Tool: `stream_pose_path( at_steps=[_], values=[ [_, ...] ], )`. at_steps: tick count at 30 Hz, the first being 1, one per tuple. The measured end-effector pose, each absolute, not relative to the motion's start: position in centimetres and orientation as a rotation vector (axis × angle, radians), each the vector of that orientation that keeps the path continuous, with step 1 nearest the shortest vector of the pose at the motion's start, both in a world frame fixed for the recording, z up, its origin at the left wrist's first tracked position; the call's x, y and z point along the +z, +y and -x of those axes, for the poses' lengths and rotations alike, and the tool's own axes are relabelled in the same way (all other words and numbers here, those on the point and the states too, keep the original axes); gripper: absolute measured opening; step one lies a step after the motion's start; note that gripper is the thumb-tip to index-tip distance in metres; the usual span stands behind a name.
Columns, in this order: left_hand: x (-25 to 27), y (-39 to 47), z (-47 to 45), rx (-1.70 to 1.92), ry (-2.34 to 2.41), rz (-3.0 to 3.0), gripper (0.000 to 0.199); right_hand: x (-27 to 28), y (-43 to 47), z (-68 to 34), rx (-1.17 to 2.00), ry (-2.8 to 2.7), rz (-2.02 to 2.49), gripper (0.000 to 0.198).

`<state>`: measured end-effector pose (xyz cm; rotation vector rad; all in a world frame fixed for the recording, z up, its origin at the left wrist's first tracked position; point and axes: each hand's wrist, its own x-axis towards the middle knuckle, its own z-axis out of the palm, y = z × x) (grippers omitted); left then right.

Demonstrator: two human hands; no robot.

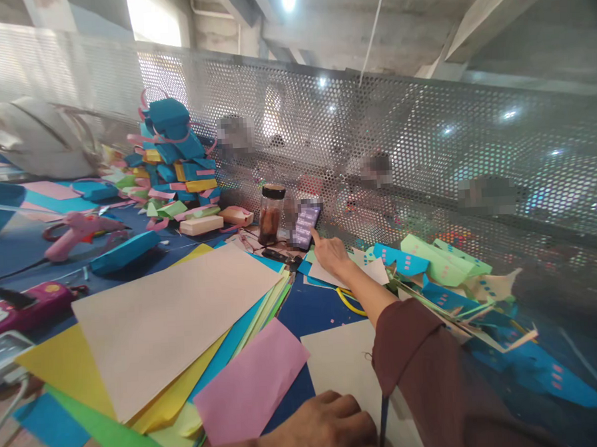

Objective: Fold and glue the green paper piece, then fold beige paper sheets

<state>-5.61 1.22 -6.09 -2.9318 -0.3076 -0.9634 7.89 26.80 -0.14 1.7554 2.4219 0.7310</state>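
My right hand (333, 255) reaches out with its index finger stretched toward the lit screen of a phone (306, 224), fingertip at the screen's lower right edge. Nothing shows in that hand. The phone leans upright beside a dark-lidded jar (272, 215) with brown contents. At the bottom, my left hand (326, 425) is closed, knuckles up, over the edge of a pale sheet (335, 358). A thin dark strip (384, 422) stands by its fingers; what they hold is hidden. A pink paper (251, 383) lies just left of this hand.
Large sheets of coloured paper (178, 323) are stacked on the left. Beyond them are a pink glue gun (76, 235), a purple power strip (27, 308) and a pile of folded blue paper pieces (174, 150). Cut paper shapes (441, 263) lie right. A perforated metal screen (424, 137) stands behind.
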Motion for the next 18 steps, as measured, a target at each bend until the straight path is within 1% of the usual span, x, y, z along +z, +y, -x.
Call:
stream_pose_path(
  at_steps=[4, 9, 15, 18],
  values=[
    [-5.98, 1.25, 5.70, -0.944, -0.306, 2.949, 0.021, -0.14, 26.75, -8.01, 0.747, 2.450, -1.757, 0.074],
    [-5.77, 1.28, 5.80, -0.976, -0.304, 2.941, 0.020, -0.56, 26.83, -8.01, 0.758, 2.470, -1.713, 0.071],
    [-5.89, 1.23, 5.71, -1.004, -0.288, 2.932, 0.024, -0.83, 26.81, -7.90, 0.748, 2.476, -1.690, 0.068],
    [-5.95, 1.30, 5.69, -1.034, -0.277, 2.932, 0.020, -0.85, 26.75, -7.90, 0.730, 2.489, -1.662, 0.065]
  ],
)
